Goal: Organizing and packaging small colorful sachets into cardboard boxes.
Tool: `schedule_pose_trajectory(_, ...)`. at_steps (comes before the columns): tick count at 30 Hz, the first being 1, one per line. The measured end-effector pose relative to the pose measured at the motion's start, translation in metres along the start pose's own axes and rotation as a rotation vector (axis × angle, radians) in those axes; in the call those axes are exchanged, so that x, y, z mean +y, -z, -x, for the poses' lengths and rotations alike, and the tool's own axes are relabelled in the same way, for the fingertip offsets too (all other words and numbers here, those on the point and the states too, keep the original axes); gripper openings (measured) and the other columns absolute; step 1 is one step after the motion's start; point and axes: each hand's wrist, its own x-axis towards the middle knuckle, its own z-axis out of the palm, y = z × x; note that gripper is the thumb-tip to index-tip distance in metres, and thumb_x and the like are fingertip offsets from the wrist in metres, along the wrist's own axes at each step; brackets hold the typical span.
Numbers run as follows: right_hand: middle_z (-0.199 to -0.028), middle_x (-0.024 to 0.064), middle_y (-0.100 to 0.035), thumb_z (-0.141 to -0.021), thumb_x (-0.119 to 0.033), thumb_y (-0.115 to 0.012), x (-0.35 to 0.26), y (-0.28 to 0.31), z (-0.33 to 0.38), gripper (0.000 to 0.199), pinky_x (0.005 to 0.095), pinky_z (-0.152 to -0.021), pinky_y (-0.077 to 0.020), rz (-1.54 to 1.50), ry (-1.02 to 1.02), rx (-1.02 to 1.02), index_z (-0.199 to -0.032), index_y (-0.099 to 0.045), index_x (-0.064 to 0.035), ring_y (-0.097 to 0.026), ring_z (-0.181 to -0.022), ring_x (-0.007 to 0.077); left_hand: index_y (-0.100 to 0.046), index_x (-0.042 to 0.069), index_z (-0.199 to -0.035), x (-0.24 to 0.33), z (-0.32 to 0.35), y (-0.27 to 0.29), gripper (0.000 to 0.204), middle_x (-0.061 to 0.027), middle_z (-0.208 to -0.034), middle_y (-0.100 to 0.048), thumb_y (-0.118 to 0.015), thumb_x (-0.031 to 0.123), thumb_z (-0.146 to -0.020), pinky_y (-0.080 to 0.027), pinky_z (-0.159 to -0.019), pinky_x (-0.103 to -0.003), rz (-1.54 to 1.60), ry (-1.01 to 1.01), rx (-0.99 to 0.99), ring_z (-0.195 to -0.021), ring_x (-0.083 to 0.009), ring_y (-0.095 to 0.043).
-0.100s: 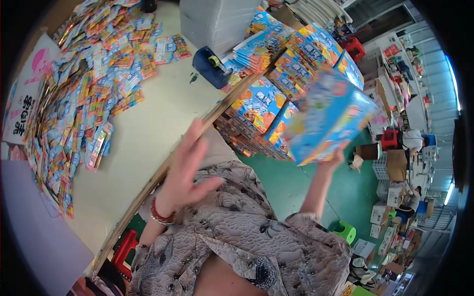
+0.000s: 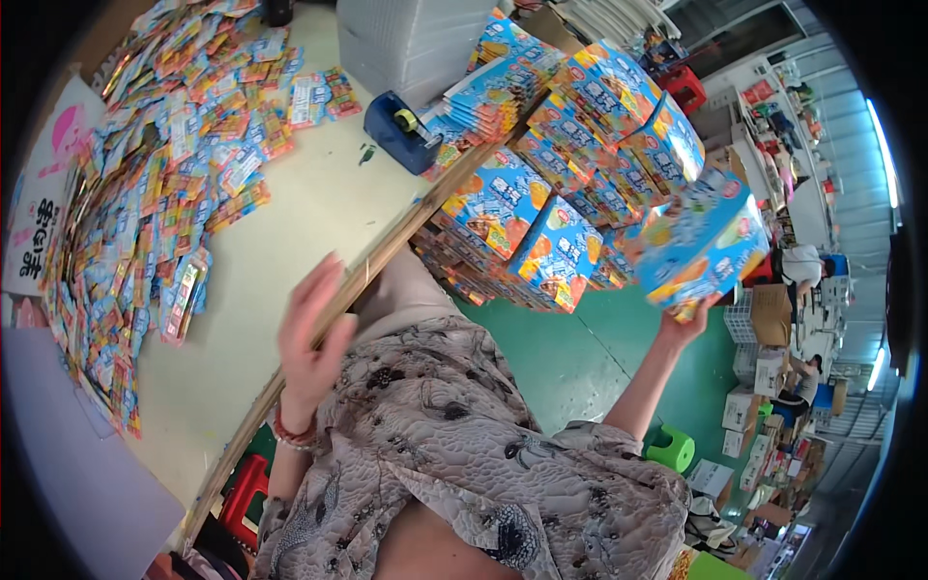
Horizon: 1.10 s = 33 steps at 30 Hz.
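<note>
lying on the counter [image 2: 290,242]: a broad heap of small colourful packets [image 2: 145,184] toward its far left corner, reaching the left edge
near the right edge: a blue tape dispenser [image 2: 398,130], beside a white stack of trays [image 2: 416,39]
past the right edge: a stack of blue cartons [image 2: 561,174] standing off the counter, over the green floor [image 2: 561,358]
left hand [image 2: 311,329]: fingers spread and released, blurred, hovering at the counter's wooden near edge, holding nothing
right hand [image 2: 688,327]: raised, grasping a blue carton [image 2: 701,242] from below; the carton is blurred, tilted, just beside the stack
</note>
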Motion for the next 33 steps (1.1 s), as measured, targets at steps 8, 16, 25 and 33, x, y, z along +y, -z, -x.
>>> schedule_pose_trajectory(8, -0.118, 0.0116, -0.058, -0.093, -0.015, -0.053, -0.038, 0.145, -0.115, 0.022, 0.0467, -0.090, -0.0503, 0.168, -0.173, 0.046, -0.115, -0.051, -0.0152, -0.059, -0.105, 0.0268, -0.059, 0.001, -0.117, -0.045, 0.033, 0.032, 0.025, -0.0116, -0.127, -0.055, -0.047, 0.004, -0.095, -0.045, -0.096, -0.031, 0.058, 0.306, 0.317, -0.113, -0.0189, -0.055)
schedule_pose_trajectory(16, -0.119, 0.0082, -0.059, -0.091, -0.024, -0.056, 0.001, 0.150, -0.180, 0.034, 0.0499, -0.092, -0.0451, 0.203, -0.557, 0.146, -0.123, -0.052, -0.0150, -0.058, -0.106, 0.0269, -0.062, 0.003, -0.115, -0.030, 0.022, 0.017, 0.024, -0.0084, -0.124, -0.056, -0.050, 0.002, -0.094, -0.043, -0.090, -0.024, 0.012, 0.337, 0.347, -0.109, -0.0129, -0.055)
schedule_pose_trajectory(25, -0.123, 0.0059, -0.058, -0.090, -0.040, -0.055, 0.007, 0.091, -0.167, 0.042, 0.0495, -0.090, -0.0424, 0.683, -0.778, 0.209, -0.124, -0.052, -0.0161, -0.055, -0.111, 0.0278, -0.062, 0.002, -0.115, -0.037, 0.039, 0.024, 0.024, -0.0084, -0.126, -0.055, -0.050, 0.002, -0.093, -0.044, -0.086, -0.022, -0.031, 0.389, 0.434, -0.104, -0.0098, -0.054)
schedule_pose_trajectory(33, -0.091, 0.0155, -0.063, -0.089, -0.021, -0.055, 0.019, -0.011, -0.161, 0.030, 0.0393, -0.075, -0.0473, 1.497, 0.739, 0.515, -0.114, -0.066, -0.0072, -0.059, -0.080, 0.0288, -0.059, 0.002, -0.114, -0.043, 0.051, 0.030, 0.023, -0.0097, -0.126, -0.055, -0.050, 0.002, -0.093, -0.043, -0.095, -0.029, -0.031, 0.371, 0.464, -0.110, -0.0162, -0.055)
